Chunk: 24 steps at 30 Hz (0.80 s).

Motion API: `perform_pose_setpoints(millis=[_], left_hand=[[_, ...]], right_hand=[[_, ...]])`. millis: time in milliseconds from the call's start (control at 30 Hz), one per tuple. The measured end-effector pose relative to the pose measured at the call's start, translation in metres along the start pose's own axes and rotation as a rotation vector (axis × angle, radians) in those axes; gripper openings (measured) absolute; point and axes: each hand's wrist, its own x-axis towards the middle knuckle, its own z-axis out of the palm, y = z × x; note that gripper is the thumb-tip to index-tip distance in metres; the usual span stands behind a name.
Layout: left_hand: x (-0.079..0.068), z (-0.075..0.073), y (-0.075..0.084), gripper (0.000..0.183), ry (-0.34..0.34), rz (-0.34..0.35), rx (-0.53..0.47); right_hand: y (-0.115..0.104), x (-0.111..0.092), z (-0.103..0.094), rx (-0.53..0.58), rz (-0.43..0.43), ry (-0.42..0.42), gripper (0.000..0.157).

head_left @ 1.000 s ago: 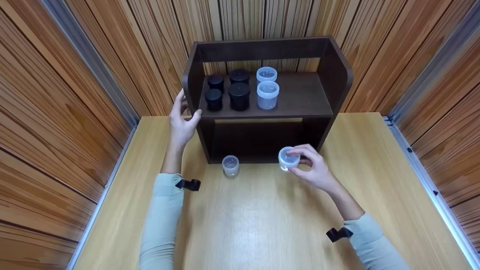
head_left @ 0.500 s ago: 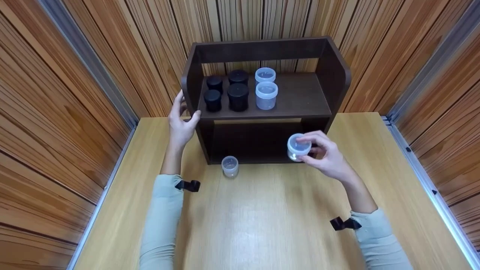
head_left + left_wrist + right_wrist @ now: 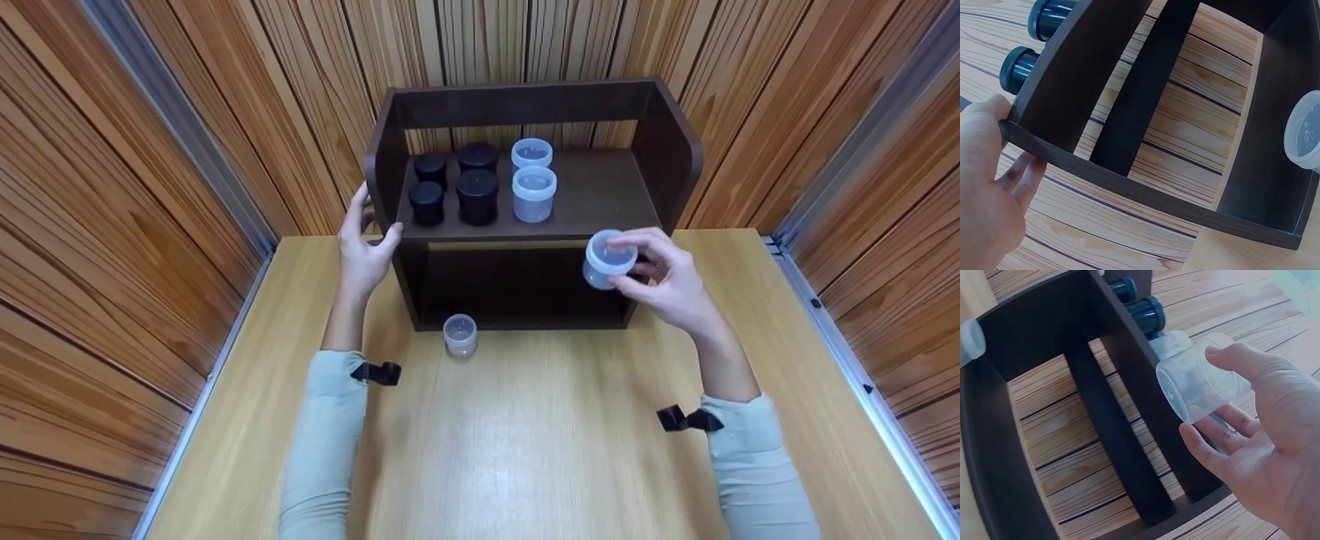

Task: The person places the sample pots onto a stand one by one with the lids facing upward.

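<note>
My right hand (image 3: 664,281) pinches a clear plastic jar (image 3: 609,259) by its rim. It holds the jar in the air before the right end of the dark brown shelf unit (image 3: 592,234), around upper-board height. The right wrist view shows the held jar (image 3: 1196,385) between thumb and fingers, tipped in that picture. At the unit's left side panel, my left hand (image 3: 365,251) grips the edge, thumb in front and fingers behind. A smaller clear jar (image 3: 460,335) stands on the table by the unit's lower front edge; the left wrist view also has a clear jar (image 3: 1304,132) at its right edge.
On the upper board stand small black jars (image 3: 427,202), larger black jars (image 3: 478,196) and clear jars (image 3: 534,195), in pairs front to back. Wooden panel walls (image 3: 112,225) enclose the wooden table (image 3: 480,450) at the back and sides.
My right hand has raised the clear jar from near the table, up and slightly right, to the height of the upper board. The left hand stays on the shelf unit.
</note>
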Motion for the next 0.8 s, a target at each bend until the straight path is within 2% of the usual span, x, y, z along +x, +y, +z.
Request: perform_pose_setpoints(millis=[200,467,800], left_hand=[[-0.001,0.000,0.000,0.074,0.002,-0.016,-0.012],[-0.002,0.001,0.000,0.074,0.004,-0.031,-0.022],[0.000,-0.001,0.000,0.074,-0.008,-0.018,-0.008]], right_hand=[[-0.006,0.018,-0.001,0.015,-0.005,0.044,0.046],[-0.018,0.042,-0.005,0.049,0.116,0.128,0.047],[-0.027,0.072,-0.006,-0.041,0.198,0.157,0.047]])
